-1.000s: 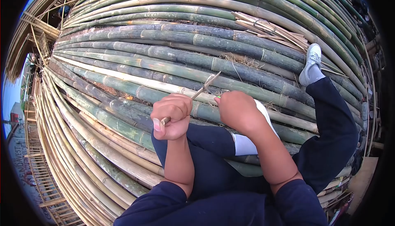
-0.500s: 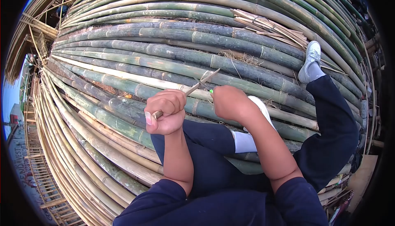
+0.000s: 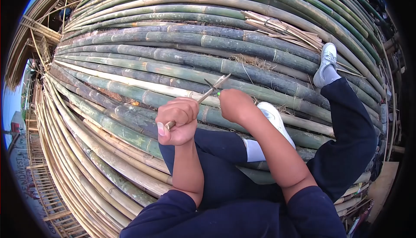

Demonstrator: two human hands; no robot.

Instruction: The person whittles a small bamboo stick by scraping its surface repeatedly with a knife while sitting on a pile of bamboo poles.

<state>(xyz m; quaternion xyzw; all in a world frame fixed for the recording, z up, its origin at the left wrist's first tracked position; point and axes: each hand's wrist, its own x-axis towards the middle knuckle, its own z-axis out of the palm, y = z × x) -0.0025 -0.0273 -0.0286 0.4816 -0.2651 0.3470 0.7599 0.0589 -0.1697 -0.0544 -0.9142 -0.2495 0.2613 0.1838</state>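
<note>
My left hand is closed around a thin wooden stick, which slants up and to the right beyond the fist. A short end of the stick pokes out below the thumb. My right hand grips a knife; a bit of bright green shows at the fist, and the rest of the handle is hidden. The dark blade crosses the stick near its far end, where the wood looks pale. Both hands are above my bent legs and the bamboo poles.
Long bamboo poles lie side by side beneath and around me. A bundle of split strips rests on them at the upper right. Dry shavings lie ahead. My white shoes are on the poles. A bamboo rack stands at the left.
My right hand has shifted slightly left and up, and more of the blade now shows across the stick. My left hand has moved a little right and down, still holding the stick.
</note>
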